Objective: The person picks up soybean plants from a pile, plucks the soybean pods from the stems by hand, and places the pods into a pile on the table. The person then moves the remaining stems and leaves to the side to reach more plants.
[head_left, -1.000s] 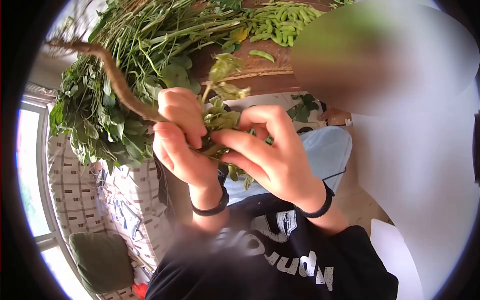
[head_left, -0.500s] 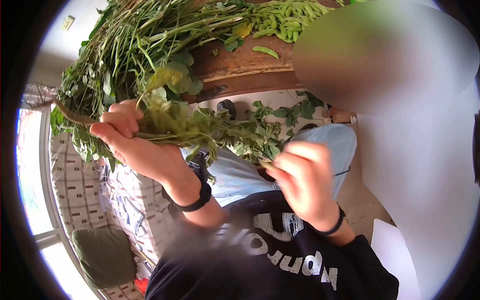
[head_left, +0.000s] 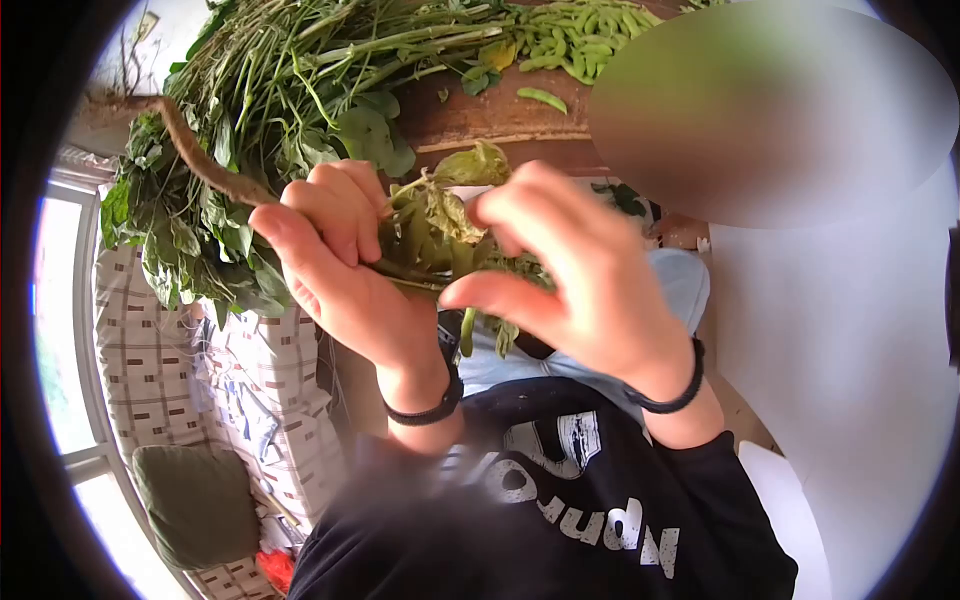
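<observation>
My left hand (head_left: 340,265) is closed round the stem of a soybean plant (head_left: 205,165). Its brown root end sticks out to the upper left, and its leafy part, with some pods hanging from it, extends right. My right hand (head_left: 590,290) is raised beside the leaves, its thumb and fingers spread around the plant's right side. The fingers are a little blurred, and I see nothing held in them. On the wooden table ahead lie a pile of green pods (head_left: 580,40) and one loose pod (head_left: 542,98).
A large heap of cut soybean plants (head_left: 330,60) covers the left of the wooden table (head_left: 460,112) and hangs over its edge. To my left are a checked sofa (head_left: 150,350) and a green cushion (head_left: 195,505). A blurred patch hides the upper right.
My right hand has come up and left from near my lap to the plant, and its fingers have opened. My left hand has shifted slightly right with the plant.
</observation>
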A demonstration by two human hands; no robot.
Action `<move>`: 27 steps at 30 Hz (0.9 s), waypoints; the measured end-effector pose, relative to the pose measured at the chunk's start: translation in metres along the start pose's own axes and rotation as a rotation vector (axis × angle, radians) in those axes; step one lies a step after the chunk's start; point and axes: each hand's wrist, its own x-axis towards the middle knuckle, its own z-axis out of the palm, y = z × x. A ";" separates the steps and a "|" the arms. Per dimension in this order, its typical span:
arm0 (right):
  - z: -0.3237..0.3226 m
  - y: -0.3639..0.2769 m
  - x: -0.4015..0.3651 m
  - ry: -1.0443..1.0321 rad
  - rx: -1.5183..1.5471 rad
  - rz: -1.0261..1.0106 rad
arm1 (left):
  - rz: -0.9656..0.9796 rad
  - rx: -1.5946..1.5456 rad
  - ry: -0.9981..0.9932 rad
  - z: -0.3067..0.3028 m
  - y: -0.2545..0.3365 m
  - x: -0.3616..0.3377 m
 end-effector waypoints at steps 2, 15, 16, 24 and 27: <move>0.018 -0.001 -0.007 0.014 0.043 0.030 | 0.003 0.052 -0.012 0.004 0.000 -0.002; 0.006 -0.020 -0.111 0.343 0.204 -0.269 | -0.149 0.143 0.594 -0.044 -0.015 0.029; -0.007 -0.011 -0.110 0.392 0.106 -0.276 | -0.033 0.262 0.472 -0.050 -0.014 0.031; -0.048 0.115 -0.015 0.807 0.014 0.084 | -0.105 -0.050 0.159 -0.007 -0.016 0.005; -0.048 0.159 0.002 0.484 -0.406 -0.019 | -0.067 -0.111 0.111 -0.006 -0.012 0.006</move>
